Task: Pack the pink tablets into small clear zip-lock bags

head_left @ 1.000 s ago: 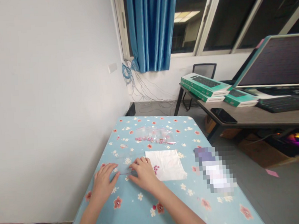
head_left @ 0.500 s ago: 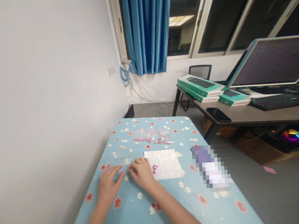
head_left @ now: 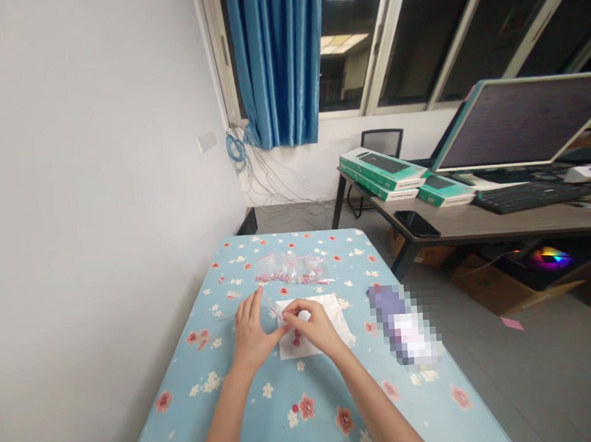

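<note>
We are pinching a thin translucent cord (head_left: pixel 275 307) between the fingertips of our right hand (head_left: pixel 312 324), which is curled nearly shut, while our left hand (head_left: pixel 252 333) is standing half open just beside it, its hold on the cord impossible to tell. Beneath both hands, a soft white paper napkin (head_left: pixel 309 330) is lying on a glossy floral tablecloth (head_left: pixel 252 417), carrying small pink beads (head_left: pixel 296 337). Beyond the fingertips, a clear zip bag (head_left: pixel 291 269) of beads is resting.

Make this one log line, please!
right hand: pinching thin pink thread | left hand: raised beside thread | below: pink beads on white napkin
</note>
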